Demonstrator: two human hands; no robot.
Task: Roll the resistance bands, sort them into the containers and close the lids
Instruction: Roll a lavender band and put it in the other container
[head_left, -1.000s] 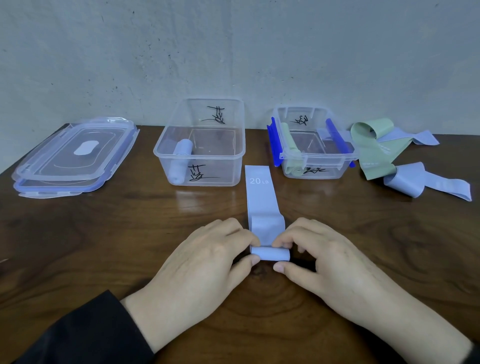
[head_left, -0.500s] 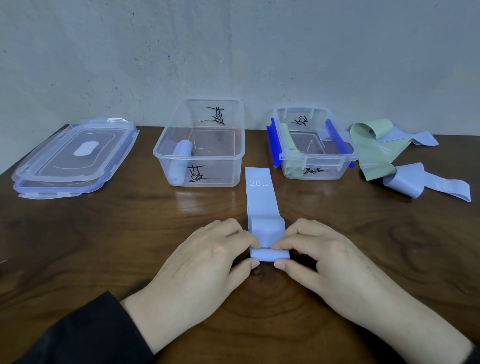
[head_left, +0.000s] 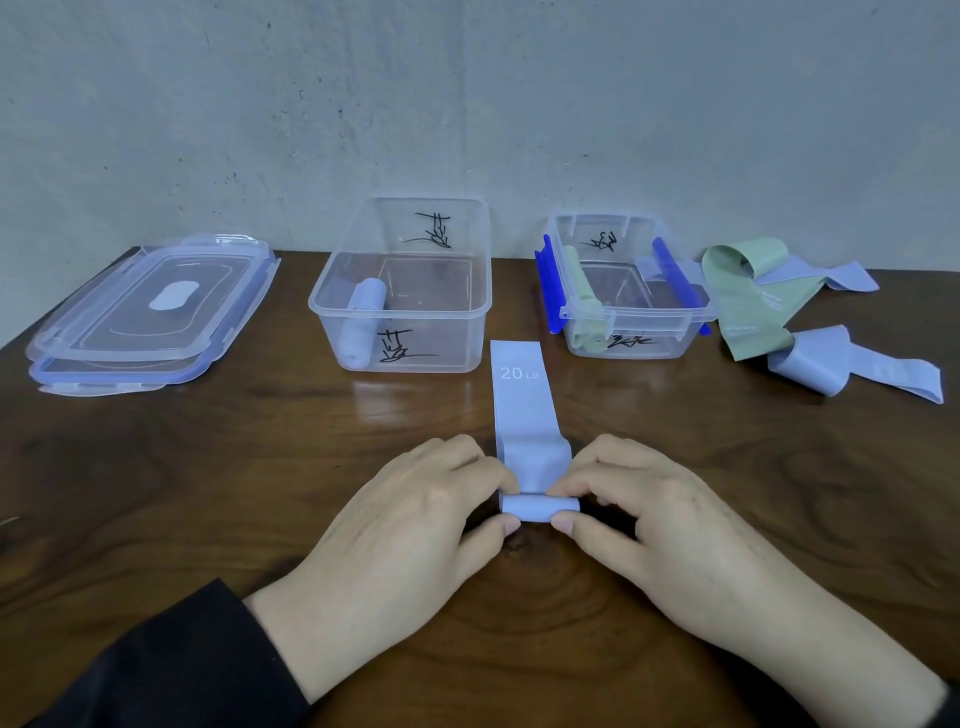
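Note:
A lilac band marked 20 LB (head_left: 522, 400) lies lengthwise on the wooden table (head_left: 208, 467), its near end wound into a small roll. My left hand (head_left: 400, 525) pinches the roll's left end, and my right hand (head_left: 660, 525) pinches its right end. Behind stands a clear container (head_left: 410, 291) holding one rolled lilac band (head_left: 363, 322). To its right a smaller container (head_left: 631, 291) with blue clips holds a rolled green band (head_left: 584, 301).
Two stacked clear lids (head_left: 150, 312) lie at the back left. At the back right, loose bands lie in a heap: a green one (head_left: 748, 306) and lilac ones (head_left: 852, 364). A grey wall rises behind the table.
The roll at the band's near end has grown slightly and crept a little away from me. Both hands keep their hold on it.

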